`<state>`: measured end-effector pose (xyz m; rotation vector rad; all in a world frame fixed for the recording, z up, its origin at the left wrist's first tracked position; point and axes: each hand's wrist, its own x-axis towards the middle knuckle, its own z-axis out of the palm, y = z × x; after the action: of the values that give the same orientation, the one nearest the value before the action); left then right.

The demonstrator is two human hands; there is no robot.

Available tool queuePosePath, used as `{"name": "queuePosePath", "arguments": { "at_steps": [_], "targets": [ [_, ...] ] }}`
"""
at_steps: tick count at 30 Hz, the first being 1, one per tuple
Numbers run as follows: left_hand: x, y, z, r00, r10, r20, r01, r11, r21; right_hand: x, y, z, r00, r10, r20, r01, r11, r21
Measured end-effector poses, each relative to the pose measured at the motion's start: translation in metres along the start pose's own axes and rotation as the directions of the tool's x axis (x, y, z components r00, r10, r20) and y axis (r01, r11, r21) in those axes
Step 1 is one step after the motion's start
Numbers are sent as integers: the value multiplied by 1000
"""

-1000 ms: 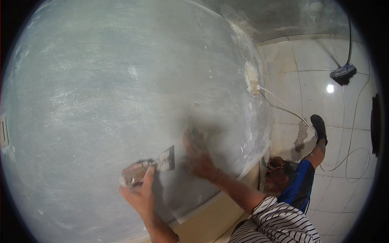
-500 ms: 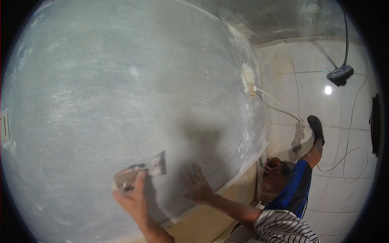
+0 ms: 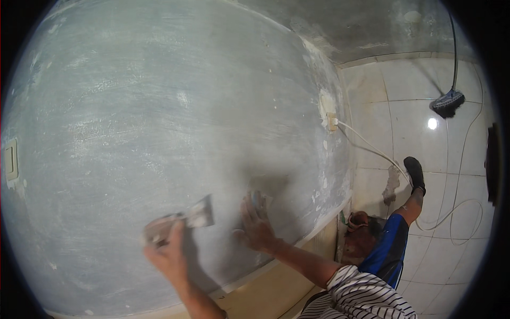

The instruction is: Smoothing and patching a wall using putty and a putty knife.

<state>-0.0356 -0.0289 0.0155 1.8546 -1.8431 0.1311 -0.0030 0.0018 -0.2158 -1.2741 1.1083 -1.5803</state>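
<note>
Left grip (image 3: 169, 254) holds putty knife (image 3: 183, 220), right grip (image 3: 255, 226) on wall (image 3: 159, 117)

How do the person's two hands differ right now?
The left hand is closed around a putty knife; the right hand is spread, pressing something small against the wall. The left sits lower and nearer the camera, the right further along. Both are at the grey wall.

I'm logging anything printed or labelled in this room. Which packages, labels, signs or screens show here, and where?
None in view: no package, label, sign or screen.
Nearest fittings, both unmarked as far as the picture shows:
switch plate: far left on the grey wall, pale rectangle.
wall socket: right end of the wall, small cream square with a white cable leading from it.
</note>
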Motion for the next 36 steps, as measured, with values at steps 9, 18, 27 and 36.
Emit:
{"name": "queuePosePath", "arguments": {
  "at_steps": [9, 18, 27, 36],
  "targets": [
    [2, -4, -12, 998, -3, -70, 3, 1000, -4, -38, -8, 2, 998, 10, 63, -13, 999, 53],
    [-3, -13, 8, 999, 0, 43, -1, 1000, 18, -17, -11, 4, 999, -34, 16, 33, 999, 17],
    [17, 2, 13, 998, 6, -65, -8, 999, -32, 49, -7, -17, 991, -132, -18, 133, 986, 102],
    [-1, -8, 29, 993, -37, 115, 28, 996, 81, -30, -24, 7, 993, -52, 108, 42, 994, 99]
  ]
}}
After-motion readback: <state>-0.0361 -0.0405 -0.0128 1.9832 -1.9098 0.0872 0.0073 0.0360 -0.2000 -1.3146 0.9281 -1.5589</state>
